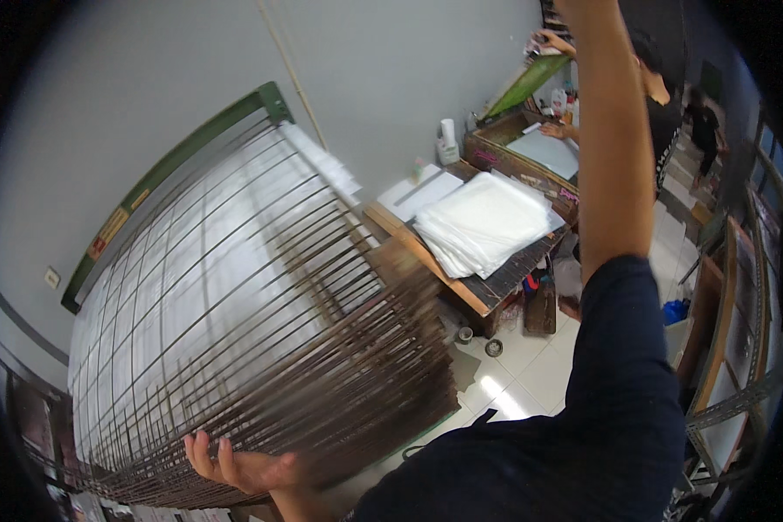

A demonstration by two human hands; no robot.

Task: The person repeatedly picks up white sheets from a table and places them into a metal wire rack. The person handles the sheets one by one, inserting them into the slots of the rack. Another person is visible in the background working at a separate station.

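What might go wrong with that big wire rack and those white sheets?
The left hand is right at the wire shelves, so it might get pinched. The uneven stack of white sheets near the edge of the table could slip if bumped.

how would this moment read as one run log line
left hand: open, at near edge of wire rack | right arm: raised, right hand out of view | white sheets: beneath rack's top wires
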